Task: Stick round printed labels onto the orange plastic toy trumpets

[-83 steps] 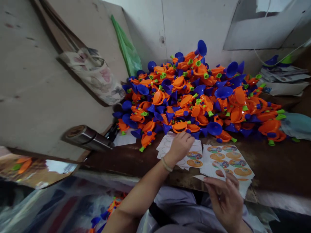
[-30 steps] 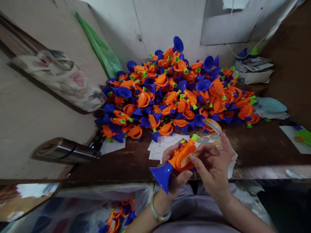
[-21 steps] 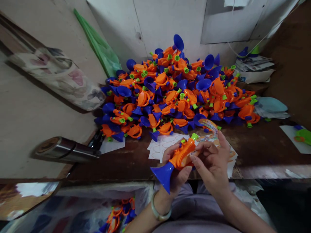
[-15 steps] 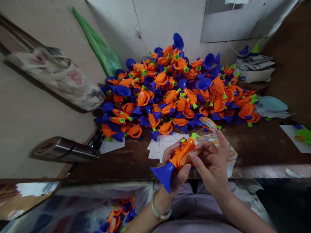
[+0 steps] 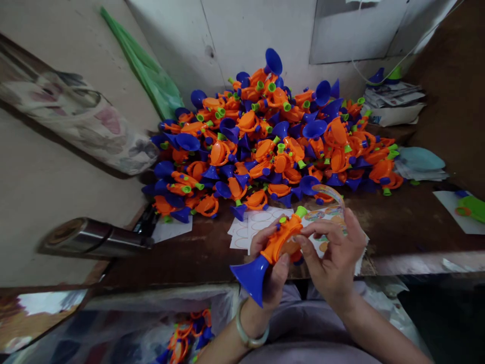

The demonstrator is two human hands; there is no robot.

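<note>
In the head view, the left hand (image 5: 278,278) gripped a toy trumpet (image 5: 275,245) over the table's (image 5: 409,222) near edge, apparently tilting its round side toward the right hand (image 5: 335,253); that thumb and finger bunched there, whether pinching anything I couldn't tell; a curled strip (image 5: 329,190) arched beside them.

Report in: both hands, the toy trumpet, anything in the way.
Left hand gripping toy trumpet. Right hand at its side, printed strip curling up nearby. Toy pile beyond; nothing seen between hands and trumpet.

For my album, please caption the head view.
Left hand holds a toy trumpet, right hand touching it, before a colourful trumpet heap.
</note>
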